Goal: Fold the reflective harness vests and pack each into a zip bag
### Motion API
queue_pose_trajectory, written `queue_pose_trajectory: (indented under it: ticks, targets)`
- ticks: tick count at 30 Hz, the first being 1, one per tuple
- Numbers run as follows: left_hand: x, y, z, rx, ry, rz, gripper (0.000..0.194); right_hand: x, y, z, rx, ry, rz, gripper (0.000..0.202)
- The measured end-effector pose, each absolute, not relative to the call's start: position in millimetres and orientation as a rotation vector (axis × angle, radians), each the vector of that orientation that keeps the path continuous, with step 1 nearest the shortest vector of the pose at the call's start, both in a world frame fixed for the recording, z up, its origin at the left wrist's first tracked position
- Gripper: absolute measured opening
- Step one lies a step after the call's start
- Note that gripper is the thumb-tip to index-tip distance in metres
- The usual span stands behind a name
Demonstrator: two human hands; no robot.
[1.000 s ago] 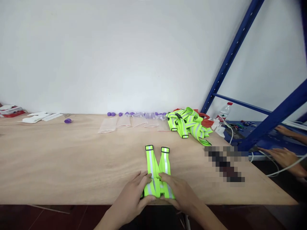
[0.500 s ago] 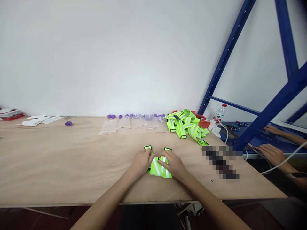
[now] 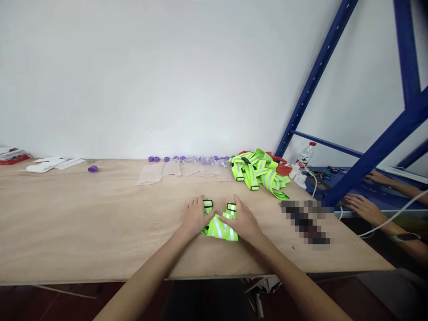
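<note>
A folded yellow-green strap bundle with silvery stripes and black buckles at its two upper ends lies on the wooden table, near the front edge. My left hand rests against its left side, thumb over the fabric and fingers apart. On the right side, my right hand touches it the same way, thumb stretched inward across the straps. Both buckles show between the hands. Behind them, a loose pile of similar yellow-green straps sits with some red material.
Clear plastic bags and purple rolls line the wall side. White pieces lie far left. At right stand a bottle and blue frame; another person's hands are beyond. A blurred patch covers something on the table.
Both my hands have shifted from on top of the bundle to its sides, uncovering more of the buckles. The other person's nearer hand has moved left.
</note>
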State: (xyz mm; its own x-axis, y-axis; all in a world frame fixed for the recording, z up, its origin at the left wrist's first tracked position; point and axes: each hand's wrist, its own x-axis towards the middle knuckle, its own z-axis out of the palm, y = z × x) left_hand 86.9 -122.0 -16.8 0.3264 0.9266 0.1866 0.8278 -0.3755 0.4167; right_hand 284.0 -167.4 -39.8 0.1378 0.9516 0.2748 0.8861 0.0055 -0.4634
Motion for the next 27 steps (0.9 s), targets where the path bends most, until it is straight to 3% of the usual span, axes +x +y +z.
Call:
queue_pose_trajectory:
  ticks: [6, 11, 14, 22, 27]
  targets:
    - [89.3, -121.5, -20.2, 2.397, 1.492, 0.693, 0.024, 282.5, -172.6, -41.2, -1.706, -1.752, 0.129, 0.077]
    - [88.1, -126.7, -23.9, 2.504, 1.265, 0.855, 0.02, 281.4, -177.8, -45.4, -1.489, -1.863, 0.036, 0.03]
    - [86.1, -132.0, -28.3, 2.592, 1.031, 0.906, 0.018, 281.0, -179.2, -46.7, -1.416, -1.922, -0.026, 0.016]
    - [65.5, -149.7, -29.4, 2.866, 0.478, 0.91, 0.017, 278.1, -180.4, -47.2, -1.408, -1.958, -0.168, 0.009]
    - [54.1, -160.1, -32.0, 3.025, 0.539, 0.81, 0.034, 276.2, -178.9, -47.5, -1.404, -1.944, -0.239, 0.015]
